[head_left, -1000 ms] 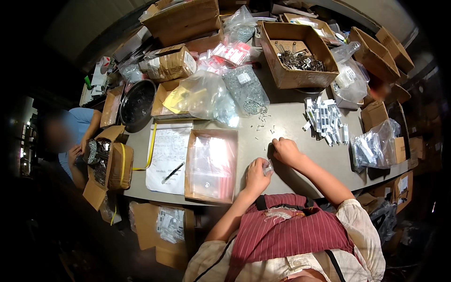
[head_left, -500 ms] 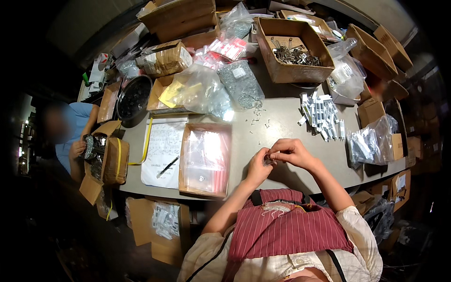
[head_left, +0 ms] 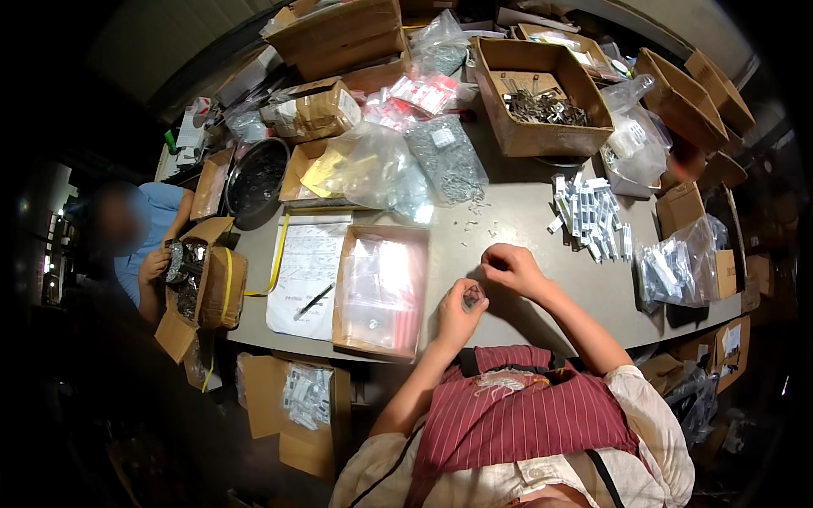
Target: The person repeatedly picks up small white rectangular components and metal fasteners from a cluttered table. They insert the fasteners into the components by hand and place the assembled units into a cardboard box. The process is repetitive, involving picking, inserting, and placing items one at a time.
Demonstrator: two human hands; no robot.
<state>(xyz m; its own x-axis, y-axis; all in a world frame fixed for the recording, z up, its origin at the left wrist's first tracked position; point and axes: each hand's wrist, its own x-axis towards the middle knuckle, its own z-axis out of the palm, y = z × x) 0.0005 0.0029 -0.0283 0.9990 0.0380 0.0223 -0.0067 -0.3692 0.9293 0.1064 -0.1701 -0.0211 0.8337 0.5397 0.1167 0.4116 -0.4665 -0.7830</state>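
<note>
My left hand (head_left: 458, 317) is closed round a small clear-and-dark piece (head_left: 472, 297), too small to name, just above the near edge of the table. To its right and slightly farther away is my right hand (head_left: 513, 269), apart from it. Its thumb and fingertips are curled together; whether something tiny sits between them is hidden. Loose small screws (head_left: 476, 222) are scattered beyond my hands, below a clear bag of small metal parts (head_left: 446, 158). A heap of white and grey narrow pieces (head_left: 590, 213) lies to the right.
An open box of plastic bags (head_left: 383, 292) stands left of my hands, beside a written sheet (head_left: 292, 275) with a pen (head_left: 314, 301). A carton of metal clips (head_left: 542, 140) is at the back. At far left, a person in a blue sleeve (head_left: 168, 207) handles a box (head_left: 222, 284).
My two hands have come apart: the left drew down and left with the small piece, while the right moved slightly up and right. The whole view shifted a little.
</note>
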